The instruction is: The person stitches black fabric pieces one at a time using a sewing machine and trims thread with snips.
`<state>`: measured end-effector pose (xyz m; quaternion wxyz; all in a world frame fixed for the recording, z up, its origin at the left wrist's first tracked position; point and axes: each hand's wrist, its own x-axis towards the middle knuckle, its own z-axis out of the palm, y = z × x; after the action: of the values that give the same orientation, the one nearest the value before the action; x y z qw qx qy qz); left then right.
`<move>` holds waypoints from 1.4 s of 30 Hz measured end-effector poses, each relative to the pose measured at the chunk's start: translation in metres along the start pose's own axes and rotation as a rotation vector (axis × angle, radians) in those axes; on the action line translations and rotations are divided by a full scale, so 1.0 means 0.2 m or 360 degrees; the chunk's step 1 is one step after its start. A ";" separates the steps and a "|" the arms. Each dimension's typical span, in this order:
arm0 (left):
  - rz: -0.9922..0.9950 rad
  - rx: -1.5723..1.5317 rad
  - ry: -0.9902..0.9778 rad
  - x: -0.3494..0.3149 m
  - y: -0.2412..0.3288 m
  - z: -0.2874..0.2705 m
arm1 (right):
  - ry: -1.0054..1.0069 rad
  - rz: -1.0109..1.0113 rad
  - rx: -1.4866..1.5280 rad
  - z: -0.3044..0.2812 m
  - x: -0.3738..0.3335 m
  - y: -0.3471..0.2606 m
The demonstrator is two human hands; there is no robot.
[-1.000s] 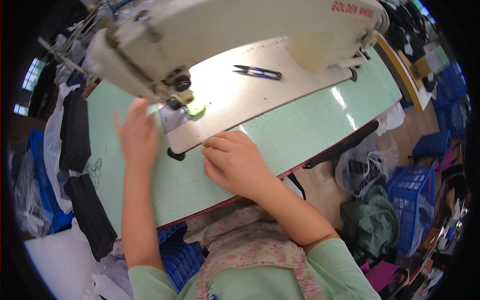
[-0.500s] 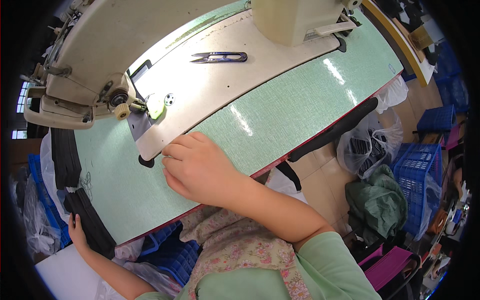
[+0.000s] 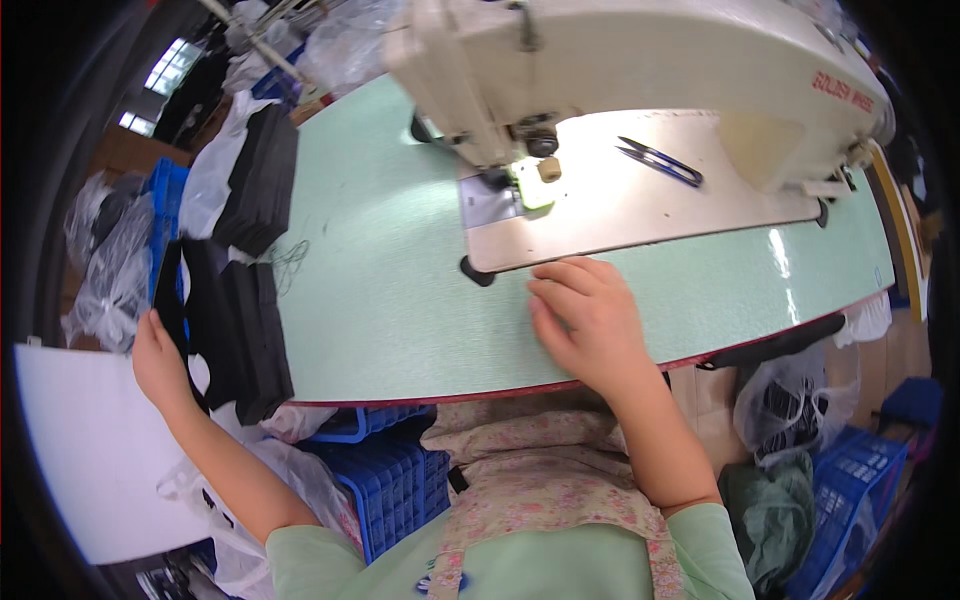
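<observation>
Fingers (image 3: 148,335) of the left hand (image 3: 163,372) are closed on the outer edge of a black piece (image 3: 171,290), which stands a little apart from the front stack of black pieces (image 3: 243,315) at the left end of the green table (image 3: 370,310). The left thumb cannot be made out. That arm reaches out to the person's left, its forearm slanting up and outward, the back of the hand turned outward.

On the other side, the right arm is bent at the elbow and its forearm angles up and inward. The right hand (image 3: 595,322) lies knuckles up over the table, fingers loosely curled, thumb apart from them, with nothing visible in its hold; its fingertips are just beside the front edge of the sewing machine's bed plate (image 3: 610,225). Dark-handled thread snips (image 3: 662,163) lie on that plate.
</observation>
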<state>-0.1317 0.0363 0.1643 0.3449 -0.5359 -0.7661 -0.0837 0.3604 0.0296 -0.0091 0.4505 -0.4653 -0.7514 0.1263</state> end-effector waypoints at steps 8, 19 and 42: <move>0.0605 -0.0520 -0.0114 -0.22 0.64 -0.11 | -0.0022 0.0018 -0.0028 0.01 0.03 -0.03; 0.0477 -0.0916 -0.0281 -0.18 0.61 -0.18 | -0.0433 -0.0522 0.0142 0.30 0.23 -0.33; 0.1600 -0.1145 -0.0975 -0.51 1.32 -0.15 | -0.0321 -0.0195 -0.0340 0.07 0.08 -0.08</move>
<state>0.1319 0.0523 0.0606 -0.0894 -0.9067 -0.4121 -0.0074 0.3374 0.0369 0.0030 0.3276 -0.4489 -0.8289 0.0640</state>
